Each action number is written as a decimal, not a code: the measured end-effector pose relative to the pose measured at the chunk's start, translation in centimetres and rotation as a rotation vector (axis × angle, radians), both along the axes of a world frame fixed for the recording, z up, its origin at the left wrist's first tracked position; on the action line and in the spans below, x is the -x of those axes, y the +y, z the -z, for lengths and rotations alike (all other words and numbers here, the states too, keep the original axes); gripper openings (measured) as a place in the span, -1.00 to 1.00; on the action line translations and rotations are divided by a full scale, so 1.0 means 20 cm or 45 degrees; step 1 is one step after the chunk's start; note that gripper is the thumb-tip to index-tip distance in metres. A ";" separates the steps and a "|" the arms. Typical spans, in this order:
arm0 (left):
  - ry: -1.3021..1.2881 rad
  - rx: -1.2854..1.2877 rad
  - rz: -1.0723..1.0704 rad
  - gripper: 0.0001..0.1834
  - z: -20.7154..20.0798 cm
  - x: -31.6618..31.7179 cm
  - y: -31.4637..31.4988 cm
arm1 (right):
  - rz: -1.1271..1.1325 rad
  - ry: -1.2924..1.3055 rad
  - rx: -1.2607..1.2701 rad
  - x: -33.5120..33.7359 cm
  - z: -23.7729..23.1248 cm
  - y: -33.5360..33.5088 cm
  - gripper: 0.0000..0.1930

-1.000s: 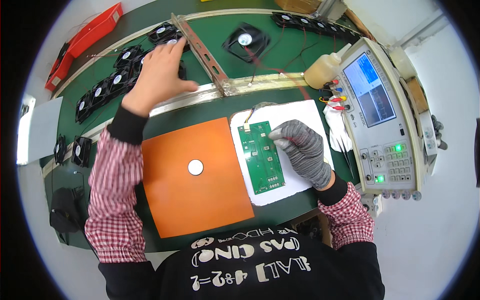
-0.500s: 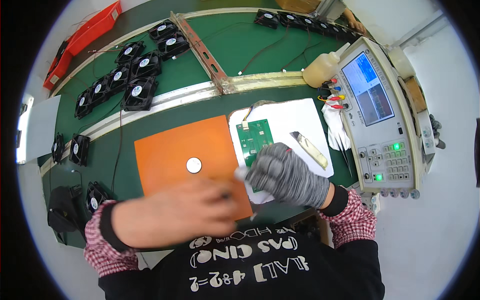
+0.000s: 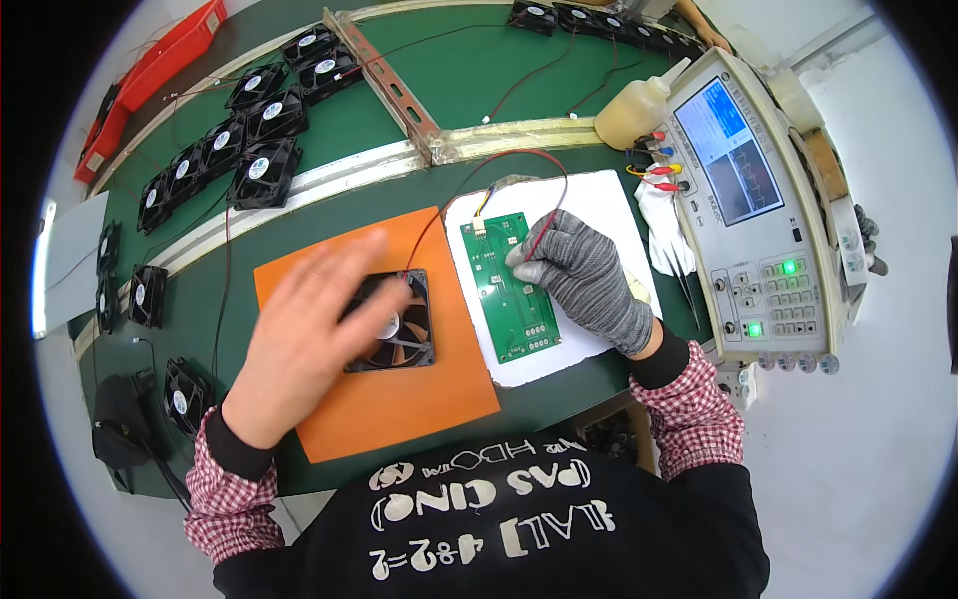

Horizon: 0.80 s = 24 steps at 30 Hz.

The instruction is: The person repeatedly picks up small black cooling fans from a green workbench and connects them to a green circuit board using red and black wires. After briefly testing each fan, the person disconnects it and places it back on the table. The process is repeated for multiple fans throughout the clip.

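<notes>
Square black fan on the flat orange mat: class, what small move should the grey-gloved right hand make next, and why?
Probably lower the thin red-and-black wire toward the green rectangular circuit board: the right hand appears to pinch it over that board, the wire runs back to the fan, and the bare left hand partly covers the fan.

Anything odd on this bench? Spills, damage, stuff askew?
Nothing looks spilled or plainly broken. One mismatch: the right hand, pinching the red fan lead, wears a grey knitted glove, while the left hand, over the black axial fan, is bare.
</notes>
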State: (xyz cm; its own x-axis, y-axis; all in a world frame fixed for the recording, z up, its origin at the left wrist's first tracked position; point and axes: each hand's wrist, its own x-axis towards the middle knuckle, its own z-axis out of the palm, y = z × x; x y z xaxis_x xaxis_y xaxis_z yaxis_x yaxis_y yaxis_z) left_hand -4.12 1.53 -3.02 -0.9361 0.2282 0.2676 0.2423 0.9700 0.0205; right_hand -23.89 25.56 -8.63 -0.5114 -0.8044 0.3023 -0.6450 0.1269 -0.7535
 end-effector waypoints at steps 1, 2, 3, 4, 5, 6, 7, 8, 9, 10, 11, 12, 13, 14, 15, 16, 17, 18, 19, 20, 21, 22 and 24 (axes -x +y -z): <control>0.062 -0.091 -0.068 -0.45 0.02 0.00 -0.03 | -0.014 0.017 -0.017 0.00 0.00 0.00 -0.87; 0.025 -0.281 -0.093 -0.36 0.03 0.00 -0.01 | -0.027 0.035 -0.034 0.00 -0.01 -0.01 -0.87; -0.013 -0.470 -0.117 -0.27 0.04 -0.02 0.02 | -0.041 0.052 -0.050 0.00 -0.01 -0.01 -0.87; -0.048 -0.659 -0.145 -0.18 0.04 -0.03 0.05 | -0.059 0.084 -0.044 0.01 -0.01 -0.01 -0.86; -0.115 -0.676 -0.143 0.02 0.02 -0.04 0.08 | -0.078 0.116 -0.037 0.02 0.00 -0.01 -0.85; -0.151 -0.598 -0.159 0.03 0.04 -0.05 0.09 | -0.099 0.147 -0.030 0.02 0.00 -0.01 -0.84; -0.188 -0.521 -0.164 0.04 0.06 -0.04 0.11 | -0.099 0.160 -0.052 0.02 0.00 -0.01 -0.84; -0.224 -0.443 -0.172 0.04 0.08 -0.03 0.12 | -0.100 0.173 -0.075 0.02 0.00 -0.01 -0.84; -0.118 -0.410 -0.103 0.07 0.09 -0.04 0.11 | -0.102 0.185 -0.096 0.02 0.00 -0.02 -0.84; 0.012 -0.270 -0.057 0.02 0.06 -0.05 0.12 | -0.094 0.186 -0.071 0.02 0.02 -0.01 -0.84; 0.147 -0.146 0.014 -0.02 0.01 -0.06 0.13 | -0.067 0.195 -0.055 0.03 0.05 0.01 -0.84; 0.295 -0.020 0.070 -0.06 -0.04 -0.08 0.13 | -0.038 0.203 -0.041 0.04 0.07 0.02 -0.85; 0.440 -0.003 0.119 -0.09 -0.13 -0.15 0.13 | -0.046 0.192 -0.022 0.03 0.03 0.02 -0.86; 0.496 -0.159 0.134 -0.12 -0.23 -0.26 0.15 | -0.094 0.195 -0.023 0.02 0.01 -0.01 -0.86; 0.439 -0.620 0.228 -0.14 -0.25 -0.30 0.14 | -0.097 0.212 -0.053 0.03 0.01 -0.01 -0.86; 0.175 -1.304 0.368 -0.17 -0.26 -0.34 0.12 | -0.109 0.218 -0.064 0.04 0.02 -0.02 -0.86; -0.153 -1.901 0.521 -0.19 -0.27 -0.35 0.09 | -0.104 0.200 -0.089 0.04 0.02 -0.01 -0.86; -0.484 -2.316 0.637 -0.22 -0.27 -0.34 0.05 | -0.108 0.185 -0.076 0.04 0.03 -0.01 -0.87; -0.754 -2.565 0.709 -0.24 -0.28 -0.32 0.04 | -0.113 0.168 -0.064 0.05 0.04 -0.01 -0.87; -0.937 -2.715 0.755 -0.27 -0.27 -0.30 0.03 | -0.119 0.152 -0.052 0.05 0.04 -0.01 -0.87; -1.052 -2.807 0.782 -0.29 -0.26 -0.29 0.04 | -0.114 0.152 -0.050 0.05 0.04 0.00 -0.87; -1.125 -2.872 0.794 -0.32 -0.26 -0.28 0.05 | -0.111 0.152 -0.048 0.04 0.03 -0.01 -0.87; -1.165 -2.927 0.749 -0.37 -0.23 -0.28 0.08 | -0.110 0.156 -0.039 0.04 0.02 -0.01 -0.87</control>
State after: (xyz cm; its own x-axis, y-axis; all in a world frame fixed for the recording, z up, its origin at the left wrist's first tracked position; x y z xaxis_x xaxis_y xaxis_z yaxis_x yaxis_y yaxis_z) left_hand 1.53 3.06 1.67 -0.8856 0.4478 0.1235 -0.3006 -0.7551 0.5826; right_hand -24.60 25.40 -9.00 -0.4006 -0.8537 0.3327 -0.7417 0.0889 -0.6649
